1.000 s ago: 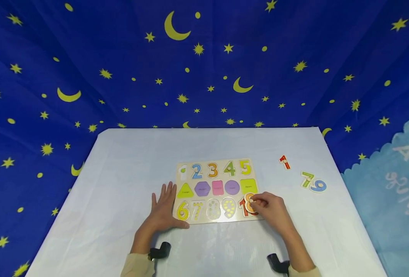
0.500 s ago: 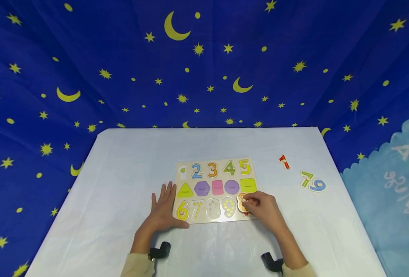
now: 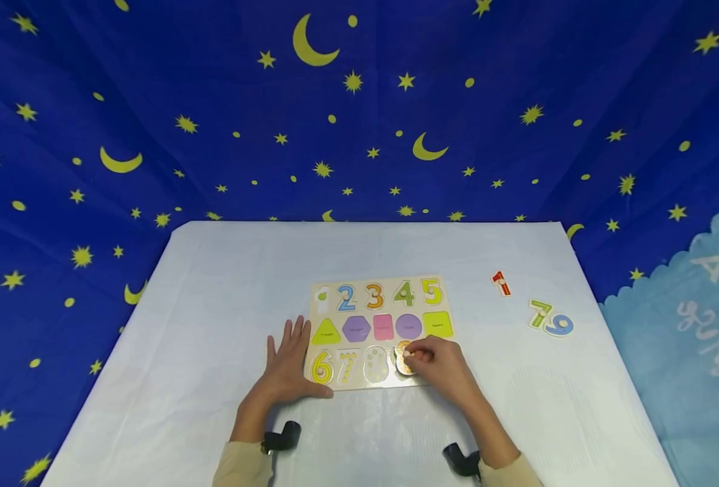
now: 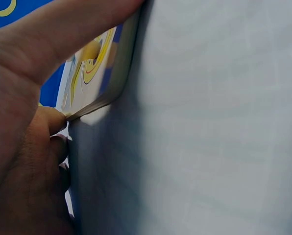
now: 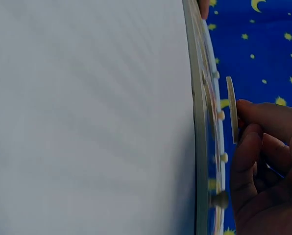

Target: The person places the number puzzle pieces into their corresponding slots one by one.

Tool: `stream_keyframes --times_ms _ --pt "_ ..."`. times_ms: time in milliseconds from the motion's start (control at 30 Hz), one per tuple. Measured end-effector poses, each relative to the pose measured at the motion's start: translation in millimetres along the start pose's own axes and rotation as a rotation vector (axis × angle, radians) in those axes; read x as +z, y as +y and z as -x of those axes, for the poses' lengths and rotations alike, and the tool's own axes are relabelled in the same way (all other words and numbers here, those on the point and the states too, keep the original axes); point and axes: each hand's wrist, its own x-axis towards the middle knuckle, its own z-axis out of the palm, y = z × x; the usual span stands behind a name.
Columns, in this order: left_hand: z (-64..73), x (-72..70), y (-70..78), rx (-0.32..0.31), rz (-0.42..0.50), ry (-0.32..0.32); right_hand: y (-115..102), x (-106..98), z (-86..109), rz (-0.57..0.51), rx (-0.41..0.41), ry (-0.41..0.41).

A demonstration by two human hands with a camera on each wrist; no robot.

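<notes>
A wooden number puzzle board [image 3: 359, 346] lies on the white table. My left hand [image 3: 286, 372] rests at its left end, fingers spread, the thumb along the near left corner; the left wrist view has this hand [image 4: 18, 107] against the board's corner [image 4: 124, 73]. Between thumb and fingers my right hand [image 3: 444, 368] pinches the knob of an orange number 8 piece [image 3: 402, 360], over the 9 recess and partly hidden. In the right wrist view the piece [image 5: 232, 110] hangs edge-on, apart from the board [image 5: 199, 112]. Next to it, the 8 recess [image 3: 375, 365] has no piece in it.
To the right of the board lie a red 1 [image 3: 501, 284], a green 7 [image 3: 540, 313] and a blue 9 [image 3: 559, 325], the last two touching. Pieces such as the yellow 6 [image 3: 321, 368] sit in the board. A starry blue cloth [image 3: 359, 149] hangs behind the table.
My right hand has moved left along the bottom row with the 8 piece, from over the 10 to over the 9 recess. My left hand has stayed in place.
</notes>
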Motion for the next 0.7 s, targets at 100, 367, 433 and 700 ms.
stream_keyframes --times_ms 100,367,433,700 --pt "-0.8 -0.1 0.2 0.001 -0.001 0.001 -2.1 6.2 -0.8 -0.003 -0.035 0.009" --pt "-0.5 0.0 0.2 -0.004 -0.008 -0.003 -8.2 21.8 -3.5 0.012 -0.055 -0.022" --pt "-0.3 0.2 0.7 -0.004 -0.005 0.001 -9.4 25.4 -4.6 0.016 -0.066 -0.031" --pt "-1.7 1.8 0.5 -0.006 -0.007 0.005 -15.1 36.0 -7.9 0.082 -0.108 -0.068"
